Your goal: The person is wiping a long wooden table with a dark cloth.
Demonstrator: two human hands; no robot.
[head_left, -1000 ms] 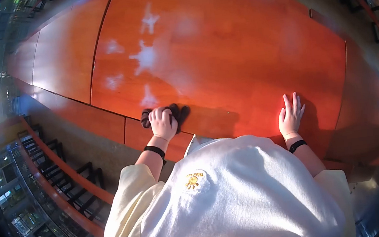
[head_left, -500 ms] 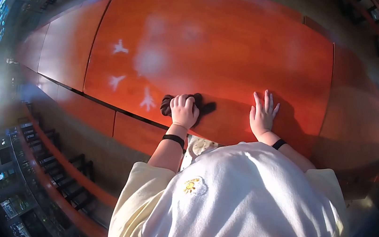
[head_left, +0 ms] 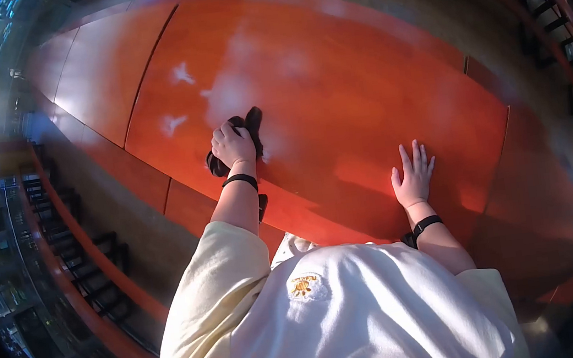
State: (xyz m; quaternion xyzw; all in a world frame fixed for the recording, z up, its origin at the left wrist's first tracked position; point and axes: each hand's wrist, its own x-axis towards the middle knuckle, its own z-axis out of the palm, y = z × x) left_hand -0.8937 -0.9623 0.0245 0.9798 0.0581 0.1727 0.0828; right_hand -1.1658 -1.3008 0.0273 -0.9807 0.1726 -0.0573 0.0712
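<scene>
My left hand point(head_left: 230, 143) is closed around a bunched dark brown cloth point(head_left: 254, 122), pressed on the orange-red tabletop point(head_left: 362, 98). Part of the cloth is hidden under the fingers, and one end sticks out beyond them. Left of the cloth, a pale three-pronged mark point(head_left: 172, 125) shows on the surface, with another white mark point(head_left: 182, 74) farther up. My right hand point(head_left: 412, 174) lies flat on the tabletop at the near right, fingers spread, holding nothing. Each wrist wears a black band.
A dark seam point(head_left: 149, 78) crosses the tabletop at the left, where more table panels adjoin. Long benches point(head_left: 88, 253) with dark legs stand at the lower left, and others at the upper right. Strong sunlight enters from the left.
My left hand has moved up and left with the cloth, which now covers where the nearest white mark was. My right hand sits slightly farther right and lower, still flat.
</scene>
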